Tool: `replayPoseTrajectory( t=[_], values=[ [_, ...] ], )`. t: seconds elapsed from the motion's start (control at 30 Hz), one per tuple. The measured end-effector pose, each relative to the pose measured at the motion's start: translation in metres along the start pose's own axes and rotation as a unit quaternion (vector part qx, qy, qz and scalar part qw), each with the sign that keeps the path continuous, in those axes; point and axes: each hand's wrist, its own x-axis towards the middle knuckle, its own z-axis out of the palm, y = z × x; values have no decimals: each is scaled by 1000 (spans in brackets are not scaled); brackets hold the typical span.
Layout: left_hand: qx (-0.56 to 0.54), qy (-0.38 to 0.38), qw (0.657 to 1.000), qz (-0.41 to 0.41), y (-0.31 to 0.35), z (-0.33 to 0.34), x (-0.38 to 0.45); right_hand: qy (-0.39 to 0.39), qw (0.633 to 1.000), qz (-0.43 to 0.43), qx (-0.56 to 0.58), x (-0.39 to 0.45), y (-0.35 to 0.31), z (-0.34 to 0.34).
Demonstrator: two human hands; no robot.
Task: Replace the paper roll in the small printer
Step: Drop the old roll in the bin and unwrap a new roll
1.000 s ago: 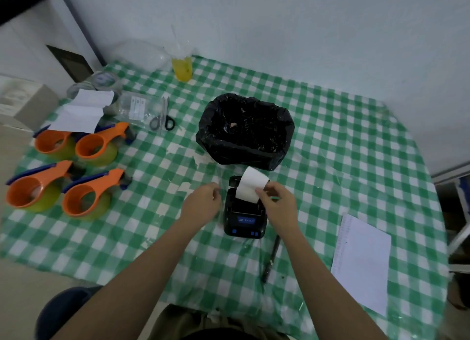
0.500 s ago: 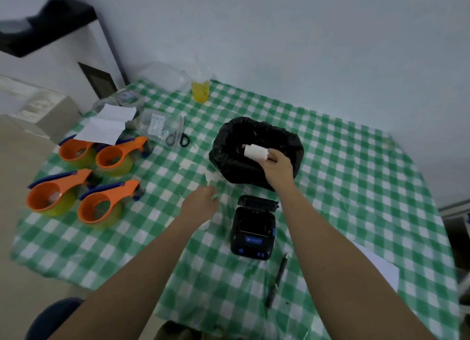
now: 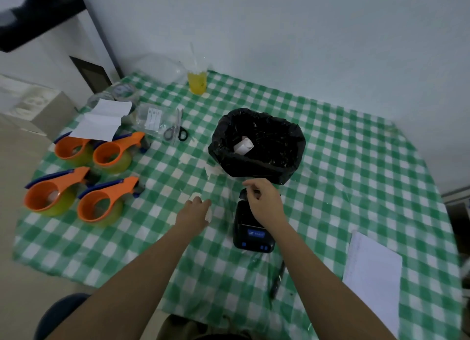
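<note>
The old paper roll (image 3: 243, 145), earlier in the right hand (image 3: 264, 202), is now lying in the black-lined bin (image 3: 256, 167); those fingers are hovering loosely curled, empty, over the open printer (image 3: 253, 234). The left hand (image 3: 194, 212), fingers apart, is resting on the table (image 3: 356, 177). Without a fresh roll nearby, reloading is likely stalling.

Head view: high, forward-down over table (image 3: 356, 161).

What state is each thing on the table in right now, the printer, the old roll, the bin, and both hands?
Small printer: lid raised at the back.
Old paper roll: lying inside the bin.
Black-lined bin: open.
Right hand: over the printer, holding nothing.
Left hand: fingers loose, holding nothing visible.
Drink cup: upright, partly full.
</note>
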Motion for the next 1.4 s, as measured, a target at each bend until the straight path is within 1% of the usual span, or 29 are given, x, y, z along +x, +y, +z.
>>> replayPoseTrajectory(
  t=[0.07,0.13,0.2,0.27,0.33,0.43,0.5,0.6,0.67,0.7,0.73,0.8,0.83,0.93,1.03,1.17,1.3,1.4],
  values=[
    [-43,19,999,5,1,-4,-2,-6,1000,-7,-14,-4,0,0],
    [-134,54,989,16,6,-14,-6,-3,1000,-7,-6,-7,0,-2],
    [-253,74,964,42,15,-30,-15,1,999,8,31,-11,-2,-4],
    [-359,62,928,78,26,-46,-26,-5,996,36,83,-15,-3,-8],
    [-431,45,895,104,34,-58,-35,-35,988,62,135,-18,-6,-15],
    [-514,17,849,125,45,-71,-45,-75,969,70,224,-25,-13,-27],
    [-541,1,829,138,51,-77,-48,-83,962,59,253,-30,-17,-35],
    [-564,-13,811,156,57,-81,-51,-90,958,37,269,-34,-21,-45],
    [-559,-13,813,163,60,-83,-52,-83,957,30,277,-35,-21,-49],
    [-546,-7,821,166,62,-83,-52,-74,958,28,278,-36,-21,-51],
    [-521,6,837,171,62,-83,-52,-61,960,24,273,-36,-21,-51],
    [-444,50,875,186,63,-84,-50,-31,970,14,239,-36,-18,-51],
    [-407,75,888,201,64,-84,-50,-18,975,11,219,-36,-17,-51],
    [-310,162,905,241,70,-88,-51,10,979,8,202,-38,-16,-53],
    [-231,245,909,245,74,-90,-51,33,980,6,198,-41,-18,-53],
    [-168,311,900,256,77,-91,-54,58,978,-3,201,-45,-22,-53],
    [-113,346,892,269,81,-93,-57,80,976,-19,204,-49,-27,-52],
    [-117,348,892,266,84,-94,-60,85,974,-26,207,-51,-29,-53]
  ],
)
